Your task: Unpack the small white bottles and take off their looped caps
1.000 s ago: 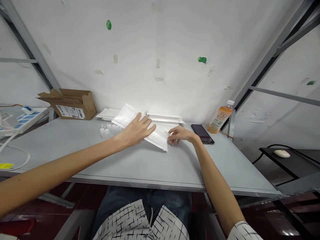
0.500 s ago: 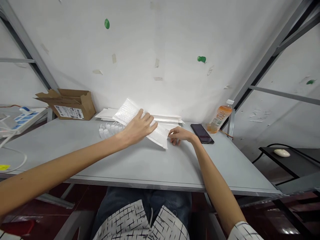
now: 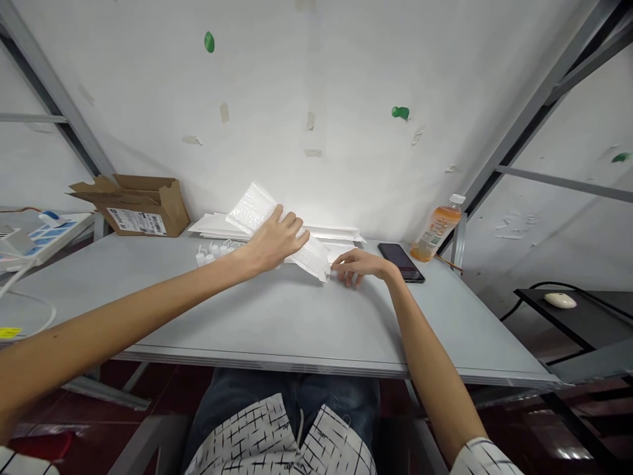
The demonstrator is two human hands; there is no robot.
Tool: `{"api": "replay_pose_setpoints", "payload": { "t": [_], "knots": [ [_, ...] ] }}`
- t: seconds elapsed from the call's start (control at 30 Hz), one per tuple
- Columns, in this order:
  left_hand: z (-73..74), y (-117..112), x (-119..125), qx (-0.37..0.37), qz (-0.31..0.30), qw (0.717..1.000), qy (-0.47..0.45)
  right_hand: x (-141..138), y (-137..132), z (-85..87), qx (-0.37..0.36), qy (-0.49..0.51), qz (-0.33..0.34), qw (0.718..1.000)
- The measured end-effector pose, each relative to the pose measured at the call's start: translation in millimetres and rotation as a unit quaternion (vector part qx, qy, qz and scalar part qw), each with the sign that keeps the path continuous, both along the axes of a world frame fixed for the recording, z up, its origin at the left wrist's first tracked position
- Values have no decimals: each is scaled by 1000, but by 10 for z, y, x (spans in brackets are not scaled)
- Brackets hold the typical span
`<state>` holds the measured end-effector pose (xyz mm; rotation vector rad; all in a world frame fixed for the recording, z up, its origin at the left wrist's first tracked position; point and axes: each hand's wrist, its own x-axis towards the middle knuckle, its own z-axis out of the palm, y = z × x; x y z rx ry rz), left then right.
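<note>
My L hand is on the bubble mailer, fingers slightly spread; can't tell if it's pinched. Mailer's tilted, low end near table. R hand curled just beside it, no pinch. Stack and small bottles still sit at back, unpacked.

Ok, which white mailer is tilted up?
The bubble mailer under the left hand: its far end rises off the table, while the other mailers lie flat in a stack by the wall.
</note>
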<state>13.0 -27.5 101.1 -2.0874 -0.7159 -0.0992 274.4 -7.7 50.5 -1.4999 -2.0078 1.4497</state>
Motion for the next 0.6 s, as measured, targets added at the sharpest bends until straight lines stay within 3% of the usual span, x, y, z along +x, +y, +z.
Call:
{"api": "replay_pose_setpoints", "payload": {
  "t": [0.17,0.3,0.6],
  "knots": [
    [67,-15,87,-29,-40,997,-51,3,-3,-15,22,-9,17,1000],
    [104,11,97,-16,-38,998,-41,39,0,4,54,18,35,998],
    [104,-24,53,-29,-14,999,-34,115,21,7,50,12,10,999]
  ]
}}
